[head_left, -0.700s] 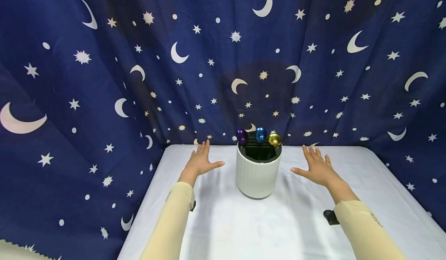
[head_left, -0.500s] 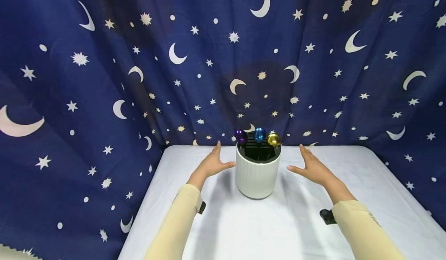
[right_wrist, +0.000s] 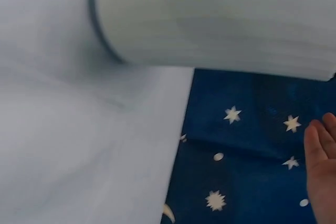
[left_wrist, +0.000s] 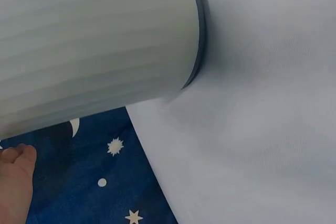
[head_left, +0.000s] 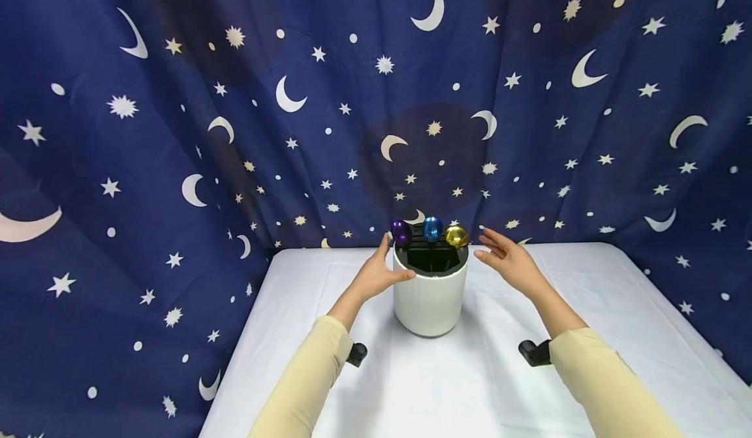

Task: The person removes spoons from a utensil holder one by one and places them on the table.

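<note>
A white ribbed cylinder (head_left: 429,307) with a black top stands upright on the white-covered table. Along the back of its top sit three shiny balls: a purple ball (head_left: 402,232), a blue ball (head_left: 432,229) and a gold ball (head_left: 456,235). At the cylinder's left side is my left hand (head_left: 373,278), thumb across the front of the upper rim and fingers extended near the purple ball; whether it touches is unclear. My right hand (head_left: 517,268) hovers just right of the rim, fingers loosely bent toward the gold ball, holding nothing. The wrist views show the cylinder's ribbed wall (left_wrist: 94,40) close up.
A dark blue curtain (head_left: 329,98) with moons and stars hangs behind and beside the table (head_left: 435,392). Black wrist devices show under both sleeves, one at the left wrist (head_left: 356,354) and one at the right wrist (head_left: 533,353).
Both hands have moved inward to the cylinder, the left hand rightward to its rim and the right hand leftward and slightly up. The head view has shifted slightly.
</note>
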Available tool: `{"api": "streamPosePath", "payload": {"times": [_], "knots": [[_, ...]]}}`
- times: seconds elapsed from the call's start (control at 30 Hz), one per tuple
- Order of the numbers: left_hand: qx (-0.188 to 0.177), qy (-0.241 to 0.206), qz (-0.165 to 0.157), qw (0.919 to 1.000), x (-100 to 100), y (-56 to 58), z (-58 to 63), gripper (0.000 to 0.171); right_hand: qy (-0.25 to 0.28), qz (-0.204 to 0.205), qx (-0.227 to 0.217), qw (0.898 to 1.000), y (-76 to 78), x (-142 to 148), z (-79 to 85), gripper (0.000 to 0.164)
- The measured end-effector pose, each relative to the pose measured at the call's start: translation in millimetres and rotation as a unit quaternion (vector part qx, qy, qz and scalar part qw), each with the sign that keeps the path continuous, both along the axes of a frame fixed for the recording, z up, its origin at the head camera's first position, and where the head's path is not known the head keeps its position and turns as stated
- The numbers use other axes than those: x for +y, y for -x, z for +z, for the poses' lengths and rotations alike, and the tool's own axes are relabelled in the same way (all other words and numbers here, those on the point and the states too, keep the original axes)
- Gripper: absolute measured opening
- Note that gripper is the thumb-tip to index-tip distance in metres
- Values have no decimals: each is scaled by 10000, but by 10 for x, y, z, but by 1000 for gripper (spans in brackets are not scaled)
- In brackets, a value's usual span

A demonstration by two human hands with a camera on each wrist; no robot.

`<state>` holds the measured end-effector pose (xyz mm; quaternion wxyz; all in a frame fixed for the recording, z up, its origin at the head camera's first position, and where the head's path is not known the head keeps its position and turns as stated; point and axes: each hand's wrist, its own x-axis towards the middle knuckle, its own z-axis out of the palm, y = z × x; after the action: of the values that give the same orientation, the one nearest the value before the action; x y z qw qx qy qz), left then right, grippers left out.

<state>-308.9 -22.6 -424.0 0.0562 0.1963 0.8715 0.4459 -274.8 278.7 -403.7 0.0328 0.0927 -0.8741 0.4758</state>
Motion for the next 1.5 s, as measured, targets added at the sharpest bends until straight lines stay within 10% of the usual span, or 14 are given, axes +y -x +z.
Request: {"api": "streamPosePath", "payload": {"times": [0.6,1.07,1.5], "knots": [[62,-862,188,9961,128,-75,-334,116,697,204,-129,9973,141,-211,223,54],[42,-734,358,9967,165,-42,-321,120,562,45,-95,9984,185,-227,270,45],[-79,-762,345,9965,171,0,-317,119,1701,-103,-723,9827,250,-256,306,37]]}}
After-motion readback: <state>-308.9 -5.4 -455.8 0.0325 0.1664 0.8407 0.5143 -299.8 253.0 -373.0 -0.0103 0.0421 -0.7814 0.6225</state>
